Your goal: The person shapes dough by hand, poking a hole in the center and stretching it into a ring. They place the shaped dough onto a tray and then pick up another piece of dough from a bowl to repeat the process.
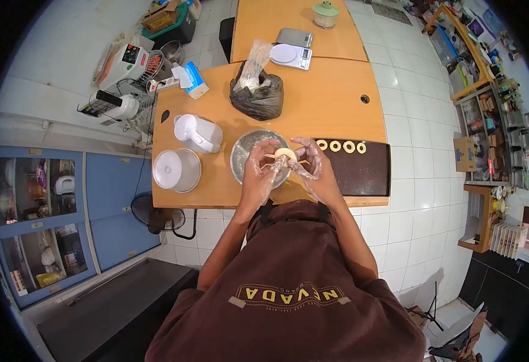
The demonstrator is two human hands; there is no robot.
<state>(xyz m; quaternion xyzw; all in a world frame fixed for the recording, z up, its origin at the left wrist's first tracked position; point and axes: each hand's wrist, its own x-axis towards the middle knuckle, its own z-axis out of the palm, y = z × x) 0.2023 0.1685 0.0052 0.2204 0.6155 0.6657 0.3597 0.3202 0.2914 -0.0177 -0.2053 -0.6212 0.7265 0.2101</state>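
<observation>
A pale ring of dough [286, 152] is held up between my two hands, over the right side of a metal bowl [238, 153]. My left hand [261, 171], dusted with flour, pinches the ring from the left. From the right, my floury right hand [316, 171] grips it with curled fingers. Thin pale sticks [303, 161] poke out on both sides of the ring, between my fingers. Right of my hands lies a dark baking tray [361, 172], with several dough rings [335, 146] in a row along its far edge.
Left of the bowl stand a white pitcher [203, 134] and a lidded white tub [177, 171]. Behind are a black plastic bag [258, 99], a white kitchen scale [291, 56], a blue box [195, 81] and a green-lidded container [325, 15]. The wooden table [331, 114] ends just before me.
</observation>
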